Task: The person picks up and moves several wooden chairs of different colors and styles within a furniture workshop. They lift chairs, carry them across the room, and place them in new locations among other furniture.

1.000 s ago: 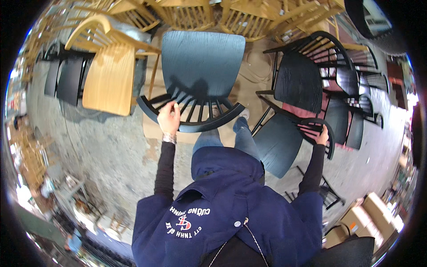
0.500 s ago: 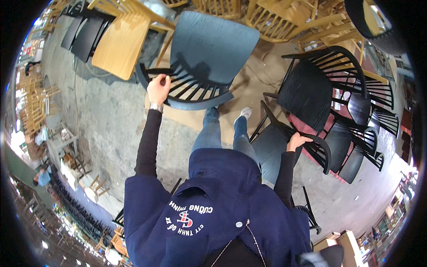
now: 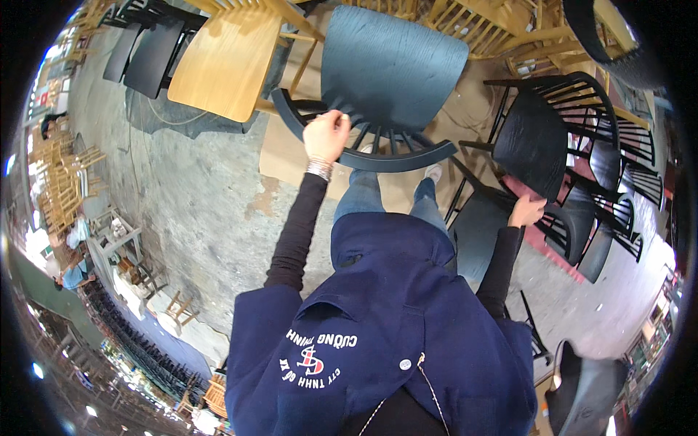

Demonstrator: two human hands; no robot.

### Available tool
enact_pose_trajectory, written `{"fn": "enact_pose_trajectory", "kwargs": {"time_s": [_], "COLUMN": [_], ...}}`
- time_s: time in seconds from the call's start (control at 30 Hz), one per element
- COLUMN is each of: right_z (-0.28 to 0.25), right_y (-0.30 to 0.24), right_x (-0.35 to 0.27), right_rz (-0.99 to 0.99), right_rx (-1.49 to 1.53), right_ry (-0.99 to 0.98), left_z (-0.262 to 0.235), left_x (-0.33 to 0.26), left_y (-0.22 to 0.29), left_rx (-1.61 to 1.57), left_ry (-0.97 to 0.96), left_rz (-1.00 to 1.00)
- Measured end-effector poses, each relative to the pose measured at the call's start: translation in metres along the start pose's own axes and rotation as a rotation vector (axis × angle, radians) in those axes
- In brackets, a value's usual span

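Observation:
A dark blue-black wooden chair [image 3: 396,65] with a broad seat and curved spindle back stands in front of me. My left hand [image 3: 326,138] is closed in a fist on the left part of its curved top rail. The palm side is hidden. To the right, my right hand [image 3: 527,211] lies over the curved back of another black chair [image 3: 483,232], fingers bent around the rail. Just beyond that hand is a black spindle-back chair [image 3: 527,142] with a grained seat.
Several natural-wood chairs [image 3: 225,65] crowd the far side, with black chairs [image 3: 155,58] at far left. More black chairs [image 3: 607,163] stand at right by a pink-red sheet [image 3: 542,240]. Brown cardboard [image 3: 291,156] covers part of the concrete floor. A dark shape [image 3: 585,389] is at lower right.
The whole view has shifted, so the chairs and both hands appear farther right. Both hands stay on the chair backs. The dark shape at lower right shows more fully.

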State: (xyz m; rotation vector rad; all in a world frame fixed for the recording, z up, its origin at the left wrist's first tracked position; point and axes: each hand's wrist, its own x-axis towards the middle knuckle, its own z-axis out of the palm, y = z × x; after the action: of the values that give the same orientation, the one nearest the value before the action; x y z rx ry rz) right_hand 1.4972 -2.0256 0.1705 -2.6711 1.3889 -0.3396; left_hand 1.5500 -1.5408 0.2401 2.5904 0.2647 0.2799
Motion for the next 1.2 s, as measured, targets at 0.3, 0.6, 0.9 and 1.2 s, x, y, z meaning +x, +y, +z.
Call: {"fn": "enact_pose_trajectory", "kwargs": {"time_s": [0.3, 0.6, 0.9, 1.2], "right_z": [-0.014, 0.137, 0.189, 0.200], "right_y": [-0.240, -0.335, -0.331, -0.380], "right_x": [-0.106, -0.130, -0.110, -0.060], "right_rz": [-0.810, -1.125, -1.337, -1.559], "right_rx": [0.522, -0.318, -0.268, -0.360], "right_ry": [-0.715, -0.848, -0.757, -0.797], "left_z": [-0.007, -0.008, 0.004, -0.001], "left_x": [0.005, -0.004, 0.004, 0.054], "left_y": [-0.012, -0.018, 0.001, 0.024], "left_rx": [-0.138, -0.291, -1.240, -1.285], "left_ry": [-0.031, 0.482, 0.436, 0.335], "left_rz": [0.129, 0.002, -1.112, -0.975]}}
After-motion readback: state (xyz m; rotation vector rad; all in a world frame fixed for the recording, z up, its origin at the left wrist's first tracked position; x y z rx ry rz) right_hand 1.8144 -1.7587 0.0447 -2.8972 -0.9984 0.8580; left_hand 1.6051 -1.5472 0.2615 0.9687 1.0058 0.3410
